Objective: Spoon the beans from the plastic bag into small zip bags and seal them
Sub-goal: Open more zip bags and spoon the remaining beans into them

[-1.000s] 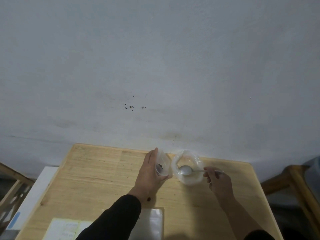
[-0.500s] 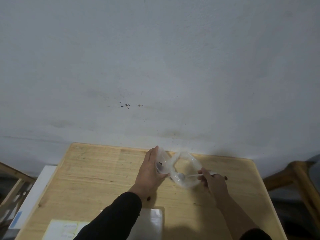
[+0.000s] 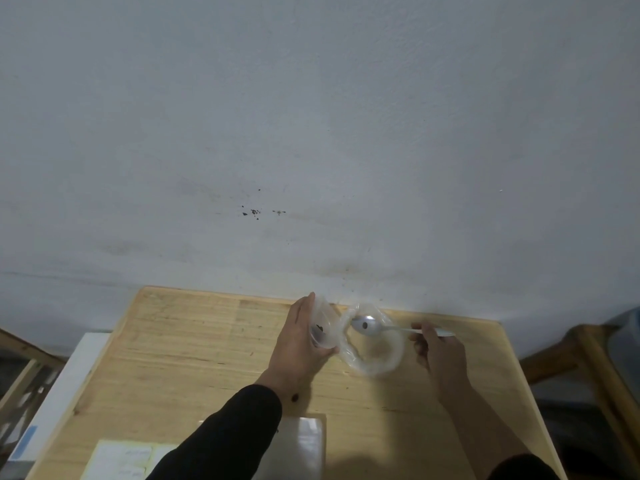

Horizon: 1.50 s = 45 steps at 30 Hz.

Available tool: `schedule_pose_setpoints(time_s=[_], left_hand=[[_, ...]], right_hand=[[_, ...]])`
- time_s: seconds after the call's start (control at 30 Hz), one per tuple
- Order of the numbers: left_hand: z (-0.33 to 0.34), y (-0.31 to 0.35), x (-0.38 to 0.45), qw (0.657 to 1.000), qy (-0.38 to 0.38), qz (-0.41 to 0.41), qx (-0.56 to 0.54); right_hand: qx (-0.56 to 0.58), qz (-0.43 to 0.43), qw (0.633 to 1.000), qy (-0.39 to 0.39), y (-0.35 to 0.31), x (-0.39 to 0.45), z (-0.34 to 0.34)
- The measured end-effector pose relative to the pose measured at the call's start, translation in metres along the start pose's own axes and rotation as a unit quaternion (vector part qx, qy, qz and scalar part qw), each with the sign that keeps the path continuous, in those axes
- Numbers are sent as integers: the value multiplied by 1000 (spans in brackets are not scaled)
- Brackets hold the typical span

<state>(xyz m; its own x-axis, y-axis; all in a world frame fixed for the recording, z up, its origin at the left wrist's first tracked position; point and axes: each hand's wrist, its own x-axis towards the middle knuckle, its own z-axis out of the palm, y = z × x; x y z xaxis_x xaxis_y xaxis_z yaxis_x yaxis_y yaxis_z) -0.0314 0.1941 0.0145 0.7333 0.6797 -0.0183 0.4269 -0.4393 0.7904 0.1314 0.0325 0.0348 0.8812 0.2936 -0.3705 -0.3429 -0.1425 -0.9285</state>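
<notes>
Beans [image 3: 364,325] sit in the spoon [image 3: 367,326] pinched by the right hand [image 3: 440,351] over the bag [image 3: 375,351]; left hand [image 3: 299,344] grips a zip bag [image 3: 325,327] on the worktop [image 3: 194,341].

Looks like a plain room in a home, or a small makeshift workspace (hard to tell which). Bare grey-white wall [image 3: 311,133], scuffed and stained, with a few dark specks. Small pale wooden bench [image 3: 194,358] pushed right against it. Rough wooden frames [image 3: 588,355] at both sides, possibly chairs or racks. White board [image 3: 69,386] just beside the left edge of the bench. Paper sheets [image 3: 117,460] and clear bags [image 3: 304,445] stacked at the near edge. Dim, flat indoor light.
</notes>
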Motion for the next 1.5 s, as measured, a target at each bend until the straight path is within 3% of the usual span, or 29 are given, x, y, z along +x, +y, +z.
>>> schedule_pose_setpoints(time_s=[0.2, 0.3, 0.37, 0.43, 0.57, 0.7, 0.87, 1.13, 1.37, 1.5], left_hand=[[-1, 3, -1, 1000, -1, -6, -6], [-1, 2, -1, 1000, -2, -6, 0], [-2, 2, -2, 1000, 0, -2, -4], [-4, 3, -3, 1000, 5, 0, -13], [-8, 3, -6, 1000, 14, -4, -28], [-9, 2, -9, 1000, 21, 4, -18], [-11, 0, -8, 1000, 27, 1, -3], [-17, 0, -9, 999, 34, -2, -4], [-24, 7, -12, 999, 34, 20, -5], [-31, 12, -14, 998, 32, 44, -16]], right_hand=[[-76, -119, 986, -90, -40, -26, 23], [-192, -219, 947, -135, -50, -42, 32], [-243, -261, 925, -133, -54, -50, 34], [-229, -273, 929, -105, -58, -55, 29], [-107, -238, 965, 17, -51, -56, 0], [-139, -169, 970, 107, -12, -54, -33], [-168, -62, 974, 137, 41, -48, -50], [-230, -52, 956, 174, 71, -46, -33], [-347, -109, 916, 171, 82, -38, -28], [-311, -115, 930, 158, 52, -45, -16]])
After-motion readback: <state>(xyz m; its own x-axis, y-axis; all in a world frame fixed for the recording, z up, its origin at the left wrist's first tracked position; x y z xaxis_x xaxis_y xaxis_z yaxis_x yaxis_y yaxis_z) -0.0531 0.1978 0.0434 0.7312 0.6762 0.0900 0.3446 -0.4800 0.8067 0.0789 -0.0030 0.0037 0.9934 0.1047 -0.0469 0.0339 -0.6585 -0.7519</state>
